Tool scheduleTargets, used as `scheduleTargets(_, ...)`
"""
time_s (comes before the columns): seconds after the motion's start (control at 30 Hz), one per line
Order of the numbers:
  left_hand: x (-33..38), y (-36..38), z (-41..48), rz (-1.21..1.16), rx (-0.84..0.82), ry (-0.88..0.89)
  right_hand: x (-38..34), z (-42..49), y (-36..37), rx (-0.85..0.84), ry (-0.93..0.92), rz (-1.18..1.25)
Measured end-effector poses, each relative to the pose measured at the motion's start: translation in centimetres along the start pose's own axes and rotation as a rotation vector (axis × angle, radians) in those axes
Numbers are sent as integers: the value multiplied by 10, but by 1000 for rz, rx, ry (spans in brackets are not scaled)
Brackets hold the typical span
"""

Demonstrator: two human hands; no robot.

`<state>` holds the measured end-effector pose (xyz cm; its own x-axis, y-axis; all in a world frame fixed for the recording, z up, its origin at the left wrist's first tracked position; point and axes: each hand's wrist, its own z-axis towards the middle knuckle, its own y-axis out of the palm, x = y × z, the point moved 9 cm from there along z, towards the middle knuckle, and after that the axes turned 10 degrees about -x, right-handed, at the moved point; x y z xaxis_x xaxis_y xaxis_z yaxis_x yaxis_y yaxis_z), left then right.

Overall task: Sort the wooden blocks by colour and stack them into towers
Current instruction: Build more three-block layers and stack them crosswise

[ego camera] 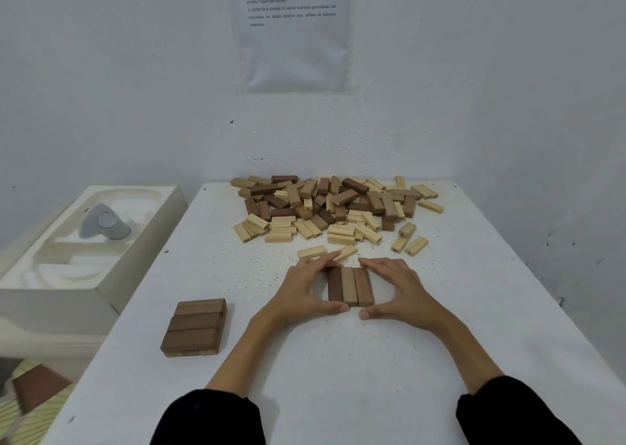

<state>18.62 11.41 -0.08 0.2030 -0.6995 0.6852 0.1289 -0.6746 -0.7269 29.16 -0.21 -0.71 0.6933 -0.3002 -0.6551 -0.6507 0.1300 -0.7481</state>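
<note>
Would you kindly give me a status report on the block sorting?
Left hand and right hand pinch a three-block brown row. Dark stack stands at left. Two pale blocks close beyond the row.

A white tabletop (338, 370), speckled with small dark marks, is pushed into a corner of rough white walls (101, 71) under soft, even light. A printed sheet (293, 37) in a clear sleeve hangs on the back wall. To the left stands a white foam packing tray (67, 271) holding a grey rounded gadget (103, 222), with a striped mat (44, 417) on the floor below.
</note>
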Motion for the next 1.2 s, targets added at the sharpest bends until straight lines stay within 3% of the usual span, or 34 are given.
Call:
scheduleTargets(0.27, -1, 3, 0, 4, 0, 23, -7, -5, -4, 91, -77, 70)
scheduleTargets(0.47, -3, 3, 1, -10, 8, 22, -4, -4, -3, 67, -47, 168)
scheduleTargets(0.63, 2, -1, -8, -226, 251, -21, 10, -13, -27, 326, -45, 558)
scheduleTargets(0.8, 35, 6, -24, -3, 485, -115, 24, -18, -34, 483, -25, 670)
scheduleTargets(0.97, 36, 27, -20, 102, 406, -378, 23, -16, -33, 483, -54, 610)
scheduleTargets(1.07, 33, 29, -16, 153, 364, -382, 24, -16, -33, 482, -45, 610)
scheduleTargets(1.2, 29, 22, -20, -5, 286, -238, 22, -16, -32, 464, -35, 560)
